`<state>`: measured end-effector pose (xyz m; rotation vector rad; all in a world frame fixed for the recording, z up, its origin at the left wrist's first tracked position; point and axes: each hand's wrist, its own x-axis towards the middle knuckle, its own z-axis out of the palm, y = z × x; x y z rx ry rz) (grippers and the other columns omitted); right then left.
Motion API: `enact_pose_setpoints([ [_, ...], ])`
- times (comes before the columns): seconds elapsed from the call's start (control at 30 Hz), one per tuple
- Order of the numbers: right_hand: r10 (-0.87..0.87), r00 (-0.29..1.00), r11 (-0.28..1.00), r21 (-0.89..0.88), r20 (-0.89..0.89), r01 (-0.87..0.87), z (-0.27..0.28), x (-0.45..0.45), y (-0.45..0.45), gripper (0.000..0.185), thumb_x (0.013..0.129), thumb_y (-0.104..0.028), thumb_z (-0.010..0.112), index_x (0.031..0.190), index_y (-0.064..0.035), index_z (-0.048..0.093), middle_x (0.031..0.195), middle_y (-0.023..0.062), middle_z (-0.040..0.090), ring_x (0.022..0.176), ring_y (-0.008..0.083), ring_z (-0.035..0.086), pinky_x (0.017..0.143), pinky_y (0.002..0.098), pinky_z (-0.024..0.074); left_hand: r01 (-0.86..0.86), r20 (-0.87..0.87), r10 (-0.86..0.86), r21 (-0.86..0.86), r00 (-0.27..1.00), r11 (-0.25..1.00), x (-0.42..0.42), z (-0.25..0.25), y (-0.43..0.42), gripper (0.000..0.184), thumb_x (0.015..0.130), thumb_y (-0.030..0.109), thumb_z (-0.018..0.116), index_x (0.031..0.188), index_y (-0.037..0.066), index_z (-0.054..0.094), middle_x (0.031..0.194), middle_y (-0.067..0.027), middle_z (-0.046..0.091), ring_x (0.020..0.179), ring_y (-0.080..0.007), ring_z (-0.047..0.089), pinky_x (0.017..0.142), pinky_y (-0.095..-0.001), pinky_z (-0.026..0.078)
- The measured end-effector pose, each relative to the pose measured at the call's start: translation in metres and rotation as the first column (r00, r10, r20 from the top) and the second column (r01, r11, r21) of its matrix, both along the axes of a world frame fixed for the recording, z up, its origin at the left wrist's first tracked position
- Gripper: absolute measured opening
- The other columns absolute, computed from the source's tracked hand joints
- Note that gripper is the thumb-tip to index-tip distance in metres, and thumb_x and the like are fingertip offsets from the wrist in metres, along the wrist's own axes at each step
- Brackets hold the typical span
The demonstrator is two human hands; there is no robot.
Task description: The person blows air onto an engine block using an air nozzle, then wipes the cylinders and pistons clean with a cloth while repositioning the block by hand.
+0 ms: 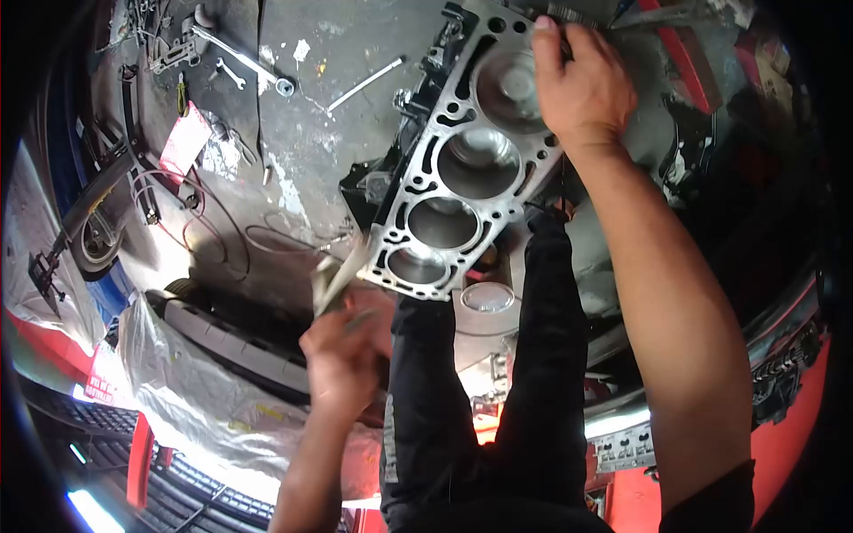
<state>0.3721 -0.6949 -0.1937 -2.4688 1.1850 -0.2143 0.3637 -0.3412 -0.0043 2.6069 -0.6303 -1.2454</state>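
A metal engine block (424, 191) with a row of several round cylinder bores lies at an angle in front of my legs. My right hand (586, 84) grips its far right edge beside the largest-looking bore, thumb on the top face and the other fingers bent over the side. Down at the near left corner of the block, my left hand (342, 360) is closed and smeared by motion. A pale, blurred, long object (342, 277) sticks up from it close to the block's corner; its kind cannot be made out.
On the stained floor lie a long ratchet (240, 60), a small wrench (231, 74), a thin bar (365, 84) and pliers (242, 147). A thin hose (244, 233) loops at left. Plastic sheeting (178, 373) covers something at lower left. A round glass-like dish (487, 298) sits between my legs.
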Motion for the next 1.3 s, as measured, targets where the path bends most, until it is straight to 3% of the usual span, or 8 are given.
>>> enact_pose_setpoints([
  [0.1,-0.023,0.998,0.999,-0.031,-0.064,0.021,-0.004,0.004,-0.003,0.050,0.095,-0.058,0.051,0.103,-0.0138,0.073,0.110,0.0120,0.073,0.102,0.0367,0.068,0.087,0.0502,0.0535,-0.812,-0.128,0.848,0.245,0.514,0.529,0.031,0.009,0.084,0.031,0.085,0.003,0.070,0.117,0.002,0.070,0.099,-0.0055,0.070,0.084,-0.0171,0.067,0.072,-0.0318,0.054],
  [0.23,-0.025,0.986,0.999,0.020,-0.167,0.028,-0.004,-0.005,-0.005,0.058,0.097,-0.063,0.046,0.114,-0.0145,0.072,0.116,0.0145,0.071,0.106,0.0400,0.067,0.089,0.0502,0.0520,-0.927,-0.270,0.914,0.136,0.304,0.349,0.060,-0.008,0.082,0.034,0.081,0.000,0.073,0.114,-0.004,0.070,0.096,-0.0074,0.070,0.084,-0.0155,0.066,0.078,-0.0309,0.054],
  [0.37,-0.051,0.994,0.998,0.018,-0.100,0.054,-0.003,-0.009,-0.002,0.055,0.099,-0.062,0.046,0.107,-0.0146,0.072,0.105,0.0156,0.073,0.100,0.0417,0.067,0.085,0.0485,0.0512,-0.566,-0.540,0.510,0.073,0.670,0.821,0.033,-0.022,0.043,0.043,0.081,0.004,0.077,0.122,-0.003,0.067,0.105,-0.0094,0.072,0.098,-0.0158,0.065,0.087,-0.0337,0.054],
  [0.57,-0.029,0.993,0.999,0.012,-0.114,0.031,-0.004,-0.003,-0.006,0.054,0.099,-0.062,0.046,0.102,-0.0142,0.072,0.100,0.0136,0.074,0.096,0.0407,0.067,0.083,0.0482,0.0513,-0.175,-0.711,0.130,0.010,0.691,0.984,0.037,-0.072,-0.080,0.065,0.082,0.006,0.059,0.144,-0.009,0.043,0.109,-0.0326,0.068,0.108,-0.0419,0.067,0.091,-0.0406,0.055],
  [0.77,-0.054,0.986,0.999,-0.006,-0.156,0.054,-0.002,-0.005,-0.002,0.063,0.097,-0.068,0.044,0.118,-0.0151,0.073,0.107,0.0173,0.074,0.105,0.0411,0.067,0.090,0.0464,0.0510,0.291,-0.778,-0.057,0.165,0.625,0.942,0.030,-0.157,-0.123,0.069,0.080,0.031,0.081,0.136,0.000,0.057,0.112,-0.0279,0.071,0.109,-0.0410,0.068,0.090,-0.0456,0.055],
  [0.97,-0.040,0.996,0.995,0.089,-0.078,0.047,0.003,-0.006,0.001,0.045,0.094,-0.055,0.052,0.098,-0.0152,0.073,0.109,0.0089,0.073,0.107,0.0349,0.066,0.087,0.0498,0.0531,0.072,-0.600,0.078,0.221,0.796,0.973,0.012,-0.101,-0.110,0.067,0.085,0.016,0.069,0.147,0.007,0.047,0.119,-0.0295,0.068,0.113,-0.0424,0.066,0.094,-0.0455,0.054],
  [1.1,-0.037,0.999,0.998,0.057,-0.030,0.039,0.001,-0.003,0.002,0.045,0.094,-0.055,0.053,0.095,-0.0144,0.071,0.105,0.0077,0.073,0.104,0.0342,0.066,0.086,0.0498,0.0531,0.301,-0.729,-0.039,0.232,0.683,0.925,0.029,-0.122,-0.134,0.062,0.086,0.011,0.063,0.145,0.003,0.045,0.121,-0.0266,0.068,0.117,-0.0411,0.065,0.099,-0.0473,0.050],
  [1.3,-0.030,0.999,0.999,0.038,-0.012,0.030,-0.001,-0.002,0.004,0.044,0.094,-0.054,0.053,0.091,-0.0127,0.070,0.101,0.0063,0.073,0.102,0.0331,0.067,0.083,0.0494,0.0536,0.128,-0.753,0.208,0.362,0.624,0.923,0.031,-0.125,-0.121,0.055,0.089,0.017,0.060,0.142,0.008,0.052,0.127,-0.0257,0.066,0.119,-0.0421,0.063,0.100,-0.0465,0.051],
])
